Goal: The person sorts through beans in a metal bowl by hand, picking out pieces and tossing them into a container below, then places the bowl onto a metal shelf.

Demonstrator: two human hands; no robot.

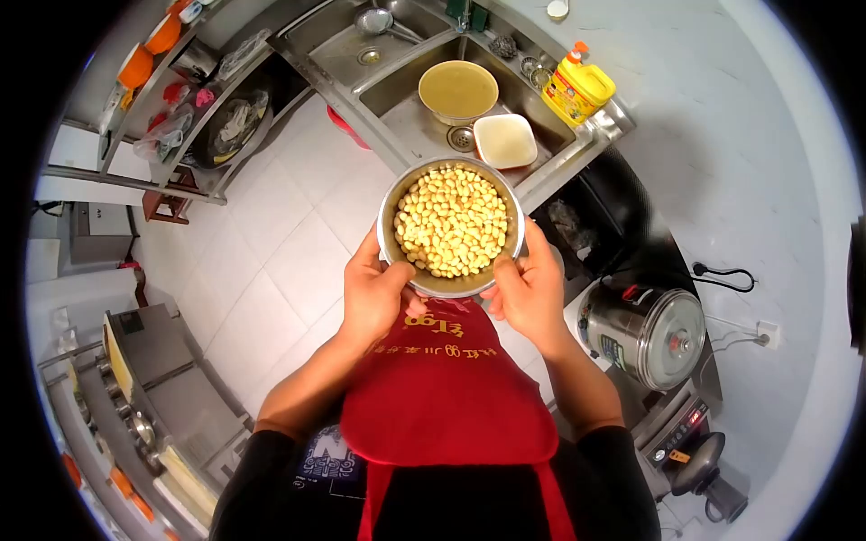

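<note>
Between my two hands is a round metal bowl (388,225), held level in front of the red apron (442,406). Pale yellow soybeans (451,221) fill much of it. My left hand (374,287) grips the left rim, thumb over the edge and fingers underneath. On the opposite side my right hand (530,287) clasps the rim in the same way. The fingers below the bowl are partly hidden. Just beyond the bowl is the double steel sink (388,126), where a large basin of cloudy yellowish liquid (458,90) and a square white container (505,142) stand in the right-hand basin.
A yellow detergent jug (577,88) stands at the sink's right corner. To the right are a large steel pot with a lid (645,334) and a cooker with a lit display (677,433). Shelves (144,180) line the left, above the tiled floor (271,243). A strainer (374,22) lies in the left basin.
</note>
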